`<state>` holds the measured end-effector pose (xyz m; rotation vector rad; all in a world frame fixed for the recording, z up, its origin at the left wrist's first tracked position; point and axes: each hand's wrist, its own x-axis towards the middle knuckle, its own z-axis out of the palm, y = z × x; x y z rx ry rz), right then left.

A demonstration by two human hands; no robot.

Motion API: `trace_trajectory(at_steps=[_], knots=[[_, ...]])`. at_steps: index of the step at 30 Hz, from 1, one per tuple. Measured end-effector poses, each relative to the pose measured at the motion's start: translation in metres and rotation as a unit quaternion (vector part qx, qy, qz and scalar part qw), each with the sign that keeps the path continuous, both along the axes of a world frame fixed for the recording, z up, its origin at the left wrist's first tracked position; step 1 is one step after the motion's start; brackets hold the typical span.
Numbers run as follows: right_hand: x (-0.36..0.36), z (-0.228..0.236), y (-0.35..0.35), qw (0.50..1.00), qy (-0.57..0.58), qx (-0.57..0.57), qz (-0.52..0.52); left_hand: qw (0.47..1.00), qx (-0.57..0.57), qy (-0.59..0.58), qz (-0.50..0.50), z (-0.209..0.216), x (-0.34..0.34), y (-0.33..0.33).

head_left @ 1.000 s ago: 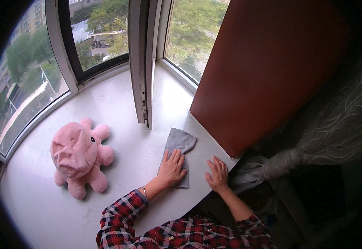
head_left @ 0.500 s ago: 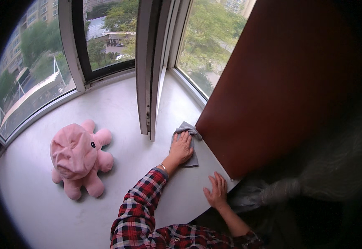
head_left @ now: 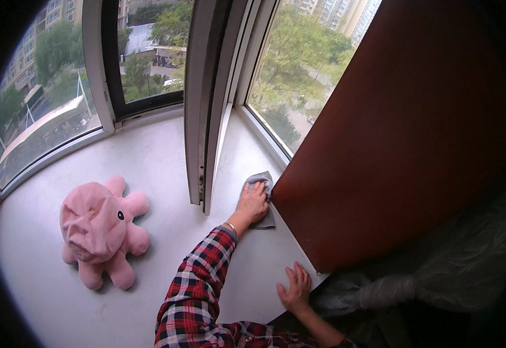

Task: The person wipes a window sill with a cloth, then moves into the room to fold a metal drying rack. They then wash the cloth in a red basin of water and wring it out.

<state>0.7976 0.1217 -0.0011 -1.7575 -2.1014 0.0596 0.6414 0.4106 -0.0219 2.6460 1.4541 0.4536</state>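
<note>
A grey cloth (head_left: 262, 219) lies on the white windowsill (head_left: 166, 249) against the base of a dark reddish-brown panel (head_left: 380, 145). My left hand (head_left: 253, 203) is on top of it, palm down, its fingers bent over the fabric and pressing it to the sill. Part of the cloth is hidden under the palm. Near the sill's front corner, my right hand (head_left: 296, 288) rests on the surface with nothing in it, thumb and fingers apart. A pink plush toy (head_left: 99, 223) with stubby limbs and a black eye sits to the left, out of reach of both hands' fingers.
An opened window sash (head_left: 198, 156) juts inward over the sill, just left of my left hand. Window panes (head_left: 299, 75) line the far and left sides. Sheer gathered fabric (head_left: 386, 290) hangs at the lower right, beyond the sill's edge.
The view has shifted slightly. My left hand and the cloth have slid farther along the panel's base, toward the window corner. My right hand stays at the front corner, and the toy rests in place.
</note>
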Motion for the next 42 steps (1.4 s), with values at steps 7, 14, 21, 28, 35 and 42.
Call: trace_trajectory(at_steps=[7, 14, 21, 28, 35, 42], knots=[[0.001, 0.0, 0.001, 1.0, 0.023, -0.007, 0.0, 1.0, -0.009, 0.012, -0.003, -0.002, 0.008, 0.04], [0.0, 0.0, 0.001, 0.999, 0.05, -0.01, -0.011, 0.993, -0.074, 0.029, 0.088, 0.002, 0.02, 0.074], [0.001, -0.004, -0.003, 0.998, 0.053, -0.016, -0.017, 0.984, -0.067, 0.007, 0.168, 0.009, 0.037, 0.093], [-0.002, -0.001, -0.001, 0.998, 0.067, -0.001, -0.012, 0.997, -0.065, 0.048, -0.003, -0.011, 0.042, 0.116], [0.003, -0.006, 0.002, 0.999, 0.04, 0.013, -0.002, 0.992, -0.055, 0.09, -0.068, -0.01, 0.027, 0.095], [0.004, -0.003, -0.001, 0.999, 0.034, 0.012, -0.001, 0.996, -0.028, 0.022, 0.077, -0.005, -0.002, 0.035]])
